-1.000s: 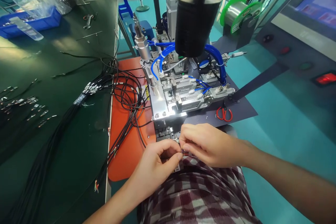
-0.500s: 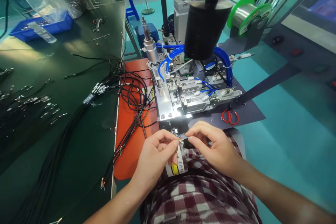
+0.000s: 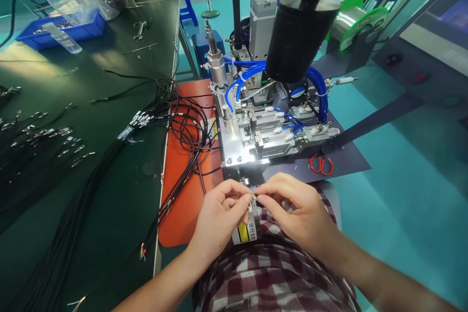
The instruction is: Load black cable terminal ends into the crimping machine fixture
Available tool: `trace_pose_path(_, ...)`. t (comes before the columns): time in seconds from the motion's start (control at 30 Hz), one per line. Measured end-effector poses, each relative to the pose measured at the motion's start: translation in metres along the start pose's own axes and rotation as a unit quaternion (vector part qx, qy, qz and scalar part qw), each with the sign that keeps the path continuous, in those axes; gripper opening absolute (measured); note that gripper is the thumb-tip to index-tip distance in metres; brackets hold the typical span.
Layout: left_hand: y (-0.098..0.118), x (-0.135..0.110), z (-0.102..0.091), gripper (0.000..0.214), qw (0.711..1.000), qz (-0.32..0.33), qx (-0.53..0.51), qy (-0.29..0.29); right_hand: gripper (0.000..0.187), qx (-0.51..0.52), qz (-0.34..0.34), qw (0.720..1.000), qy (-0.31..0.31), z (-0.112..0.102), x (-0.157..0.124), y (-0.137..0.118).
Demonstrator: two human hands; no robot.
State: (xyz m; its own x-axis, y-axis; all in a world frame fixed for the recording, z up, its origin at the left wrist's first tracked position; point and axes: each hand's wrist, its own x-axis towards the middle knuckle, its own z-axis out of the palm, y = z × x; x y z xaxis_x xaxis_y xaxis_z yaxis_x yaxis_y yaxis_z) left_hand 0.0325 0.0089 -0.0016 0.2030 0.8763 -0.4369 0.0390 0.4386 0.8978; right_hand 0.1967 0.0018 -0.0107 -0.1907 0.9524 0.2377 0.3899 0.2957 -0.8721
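Note:
In front of my lap, my left hand is closed in a pinch, with thin coloured wires at its fingertips. Facing it, my right hand has thumb and forefinger closed on the same small wire ends, and the two hands' fingertips almost meet. The wires are tiny and mostly covered by the fingers. Just beyond my hands stands a metal bench machine with blue air tubes. Black cables lie looped over the orange board left of my left hand.
Red-handled scissors lie on the machine's dark base plate. A black round nozzle hangs above the machine, with a wire spool behind. On the green bench are a cable bundle, a blue tray and wrenches.
My right hand has moved left, its fingertips closing on the wire ends at my left fingertips. The head view has shifted slightly, so the surroundings appear a little further right.

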Motion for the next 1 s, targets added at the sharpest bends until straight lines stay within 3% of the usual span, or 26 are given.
trace_pose_path(0.23,-0.009,0.002,-0.001,0.016,0.997,0.001,-0.069,-0.017,0.009,-0.126,-0.081,0.985,0.085,0.017,-0.01,0.004)
trace_pose_path(0.33,-0.012,0.002,0.0,0.017,0.994,-0.005,-0.111,-0.022,0.012,-0.114,-0.09,0.982,0.123,0.027,-0.017,0.008)
trace_pose_path(0.47,-0.011,0.001,0.003,0.02,0.989,-0.016,-0.148,-0.017,0.012,0.012,0.022,0.99,0.141,0.038,-0.02,0.011)
trace_pose_path(0.6,-0.007,0.0,0.004,0.024,0.984,-0.025,-0.173,-0.021,0.013,0.143,0.125,0.977,0.102,0.041,-0.016,0.009)
trace_pose_path(0.7,-0.006,0.0,0.004,0.024,0.985,-0.029,-0.17,-0.019,0.013,0.183,0.154,0.967,0.081,0.038,-0.014,0.007)
trace_pose_path(0.83,-0.007,0.001,0.003,0.022,0.987,-0.025,-0.155,-0.01,0.01,0.172,0.16,0.967,0.101,0.033,-0.015,0.008)
trace_pose_path(1.0,-0.009,0.003,0.003,0.02,0.988,-0.024,-0.153,-0.01,0.016,0.236,0.22,0.943,0.086,0.029,-0.014,0.008)
